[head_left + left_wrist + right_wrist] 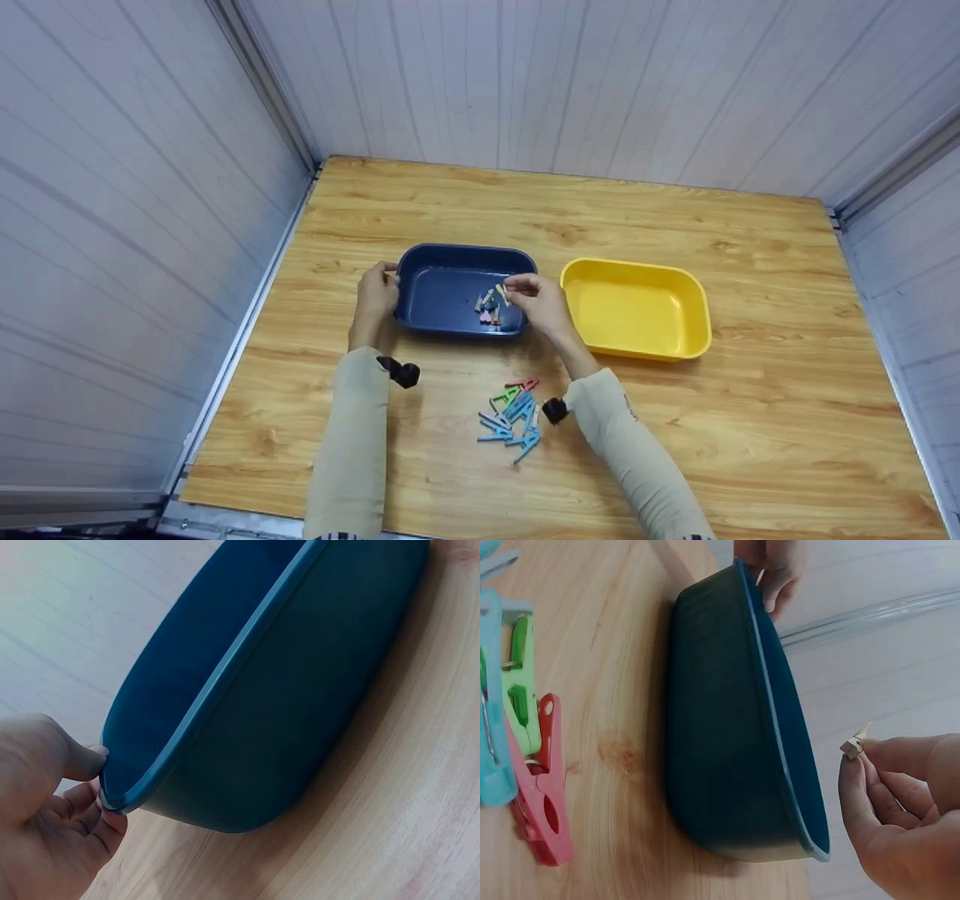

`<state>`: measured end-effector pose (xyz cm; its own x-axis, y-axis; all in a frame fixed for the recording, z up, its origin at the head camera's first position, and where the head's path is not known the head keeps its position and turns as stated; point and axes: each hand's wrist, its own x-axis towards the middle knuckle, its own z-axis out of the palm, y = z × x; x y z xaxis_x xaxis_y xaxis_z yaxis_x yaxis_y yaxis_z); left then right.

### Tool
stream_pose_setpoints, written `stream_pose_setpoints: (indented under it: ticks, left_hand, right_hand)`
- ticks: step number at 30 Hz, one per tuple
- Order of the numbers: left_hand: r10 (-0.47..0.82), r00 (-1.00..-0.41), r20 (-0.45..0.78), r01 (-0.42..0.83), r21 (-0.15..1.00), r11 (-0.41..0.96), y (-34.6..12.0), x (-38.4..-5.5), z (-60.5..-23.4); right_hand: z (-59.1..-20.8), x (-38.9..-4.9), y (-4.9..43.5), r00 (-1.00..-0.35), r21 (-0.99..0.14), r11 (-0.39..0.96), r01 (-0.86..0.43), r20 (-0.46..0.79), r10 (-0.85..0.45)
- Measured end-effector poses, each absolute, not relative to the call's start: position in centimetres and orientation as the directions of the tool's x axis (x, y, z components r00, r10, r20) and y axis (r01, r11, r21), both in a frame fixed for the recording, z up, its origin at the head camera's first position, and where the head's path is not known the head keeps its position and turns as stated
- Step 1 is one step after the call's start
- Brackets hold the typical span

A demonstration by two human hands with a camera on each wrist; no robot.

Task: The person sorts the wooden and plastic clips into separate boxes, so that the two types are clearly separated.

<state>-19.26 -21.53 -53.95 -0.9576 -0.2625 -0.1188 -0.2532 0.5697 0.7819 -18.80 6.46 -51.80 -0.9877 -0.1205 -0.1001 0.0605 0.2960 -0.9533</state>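
Observation:
My left hand [377, 296] grips the left rim of a dark blue plastic tub [442, 296], thumb and fingers on either side of the edge, as the left wrist view shows. Over the tub's right part, my right hand [541, 304] pinches a small wooden clothespin [855, 747] between thumb and fingertip. Below it, several small clothespins [486, 318] lie on the tub floor, one with a pink heart-like shape. Their details are too small to tell.
A yellow plastic tub [637, 315] stands right of the blue one. Several large plastic clothespins [519, 406], blue, green and red, lie piled on the wooden table [780, 375] between the forearms. Pale panel walls [525, 90] enclose the table's back and sides.

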Motion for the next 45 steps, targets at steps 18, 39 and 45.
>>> stream_pose_setpoints:
  ticks: [18,39,45]
  left_hand:
    - [-0.263,-0.957,-0.122,-0.255,0.784,0.566,-21.6,-19.3,-54.2]
    - [-0.282,-0.911,-0.301,-0.363,0.910,0.199,-22.6,-19.3,-54.5]
    - [-0.272,-0.910,-0.312,-0.369,0.909,0.193,-22.7,-19.3,-54.5]
  right_hand:
    - [-52.5,-19.6,5.4,-0.992,-0.920,0.393,-0.019,-0.033,-0.124]
    - [-51.4,-16.7,9.7,-0.967,-0.991,0.128,0.030,-0.062,-0.248]
    - [-51.1,-15.4,11.0,-0.959,-0.988,0.153,0.007,-0.050,-0.279]
